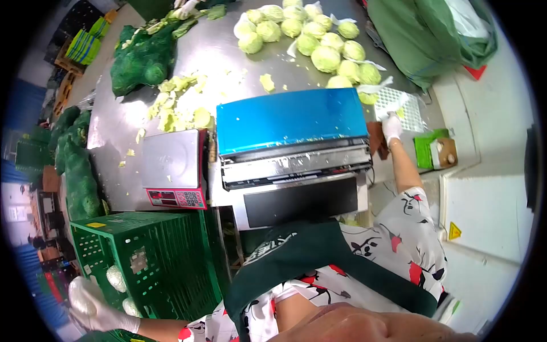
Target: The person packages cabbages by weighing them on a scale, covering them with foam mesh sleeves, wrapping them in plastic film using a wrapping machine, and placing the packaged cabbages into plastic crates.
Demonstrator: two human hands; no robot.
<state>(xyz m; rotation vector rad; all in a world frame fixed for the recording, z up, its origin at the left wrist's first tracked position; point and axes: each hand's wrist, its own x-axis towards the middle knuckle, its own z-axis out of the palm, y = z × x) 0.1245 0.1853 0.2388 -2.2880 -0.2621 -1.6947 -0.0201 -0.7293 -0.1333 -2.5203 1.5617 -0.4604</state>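
My left hand (105, 316), in a white glove, is at the lower left beside a green crate (171, 262). Its fingers are closed around a pale round cabbage (83, 296) in shiny film. Similar wrapped cabbages (116, 279) show in the crate's open side. On the right, my gloved right hand (392, 127) reaches to the near left edge of a white perforated tray (413, 114). Its fingers look bent together; whatever they grip is too small to make out. Between my arms stands a blue-topped wrapping machine (290, 122) with a dark plate (302, 202) in front.
A red scale (171, 159) sits left of the machine. Bare cabbages (326, 58) and loose leaves (176, 102) lie on the metal table (222, 34), with a green net sack (142, 62). Another person's gloved hand (185, 8) shows at the top. A green box (424, 151) is at right.
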